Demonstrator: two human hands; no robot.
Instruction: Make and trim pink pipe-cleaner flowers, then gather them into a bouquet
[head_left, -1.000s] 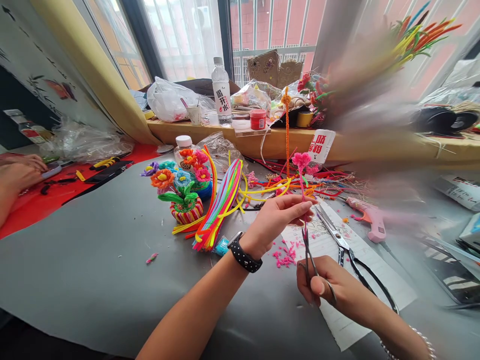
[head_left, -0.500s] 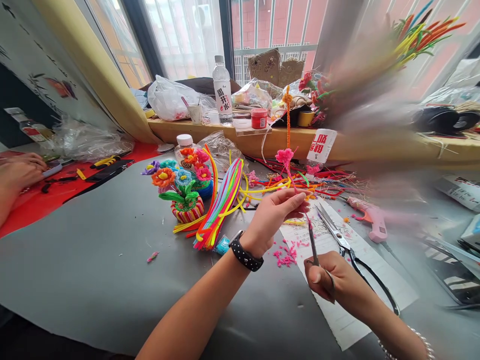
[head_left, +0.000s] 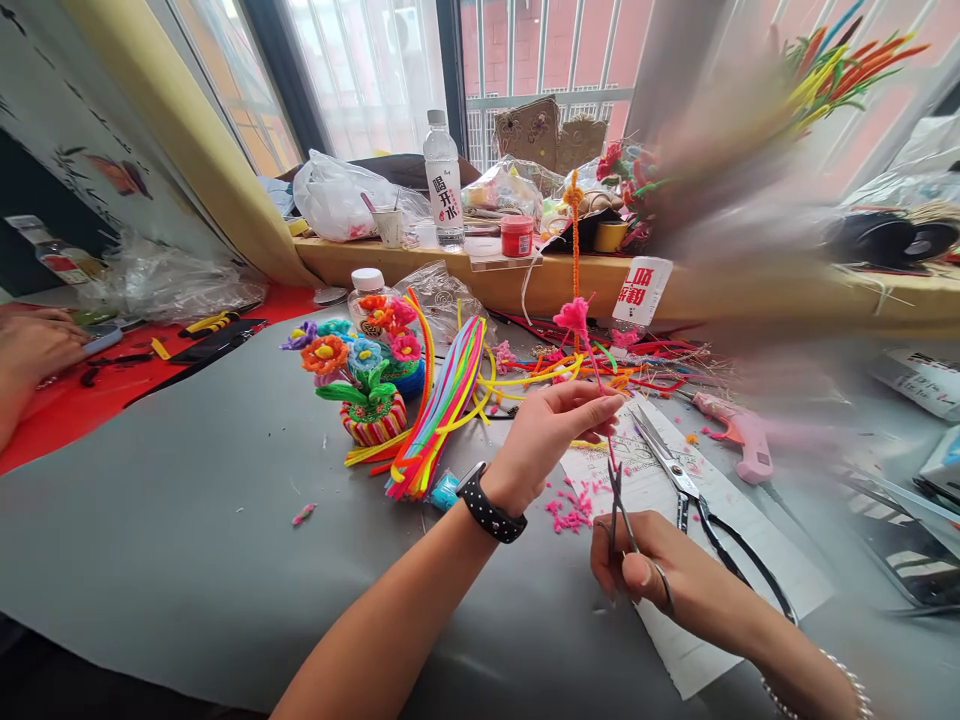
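Left hand: centre of the frame, thumb and fingers pinching the stem of the pink flower; the left hand (head_left: pixel 559 430) has a dark dotted watch strap (head_left: pixel 491 510) at its wrist
Pink flower: fuzzy head tilted up and to the left above the fingers, just right of centre; the pink flower (head_left: pixel 574 316) has a thin pink stem running down past the hand
Right hand: lower right of centre, curled around the handles of the small scissors, thumb in one loop; the right hand (head_left: pixel 656 560) is beaded at the wrist
Small scissors (head_left: pixel 616 505): pointing up, tips at the stem's lower part
Pink trimmings (head_left: pixel 571 510): scattered just left of the small scissors
Large scissors (head_left: pixel 681 480): right of centre, lying on a white paper (head_left: pixel 694 645)
Glue gun (head_left: pixel 742 440): pink, at the right
Pipe cleaners (head_left: pixel 448 410): multicoloured bundle, left of centre, beside a striped flowerpot (head_left: pixel 375 420)
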